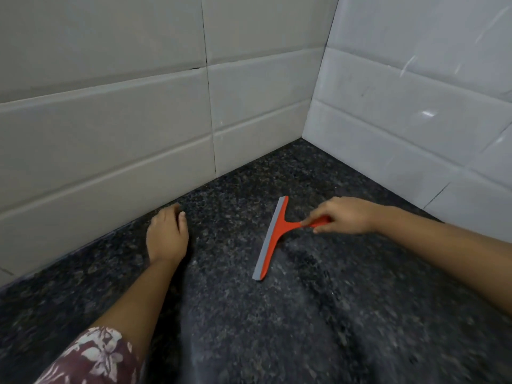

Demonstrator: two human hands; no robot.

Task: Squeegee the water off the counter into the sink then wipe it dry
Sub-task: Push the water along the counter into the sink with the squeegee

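An orange squeegee (273,239) with a grey rubber blade lies blade-down on the dark speckled counter (318,314), its blade running from far right to near left. My right hand (340,216) is closed around its orange handle. My left hand (167,234) rests palm down on the counter close to the back wall, fingers loosely curled, holding nothing. A pale wet sheen covers the counter near the middle and below the squeegee. No sink or cloth is in view.
White tiled walls (138,120) meet in a corner behind the counter, the right wall (415,106) running close past my right arm. A floral sleeve (94,356) shows at the lower left.
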